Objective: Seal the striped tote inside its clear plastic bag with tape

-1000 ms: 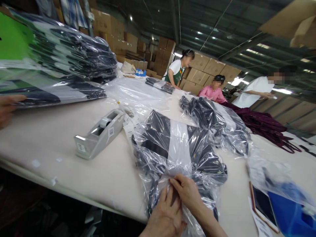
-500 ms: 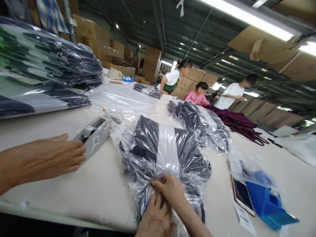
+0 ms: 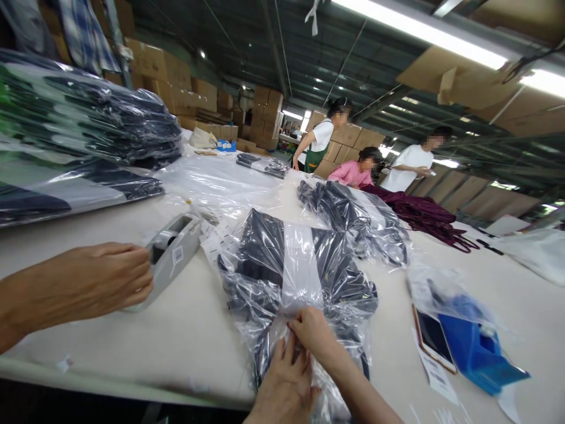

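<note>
A clear plastic bag with dark folded fabric and a pale band [image 3: 302,265] lies on the pale table before me. My left hand [image 3: 289,383] rests on the bag's near part, its fingers stretched out and apart. Just above it, my right hand [image 3: 314,331] reaches in from the lower right and pinches the gathered plastic film between thumb and fingers. At the left, another person's hand [image 3: 110,277] has curled fingers beside a grey tape dispenser [image 3: 176,253]. Whether those fingers hold tape cannot be made out.
Bagged garments [image 3: 88,112] are piled at the left. Another bagged bundle [image 3: 339,206] and maroon fabric [image 3: 410,215] lie farther back. On the right are a phone [image 3: 435,338] and a blue dispenser [image 3: 479,353]. Three people stand or lean beyond the table.
The other person's fingers have drawn together at the grey dispenser. My right hand has shifted slightly up and right with the film. A person in a green apron has moved right.
</note>
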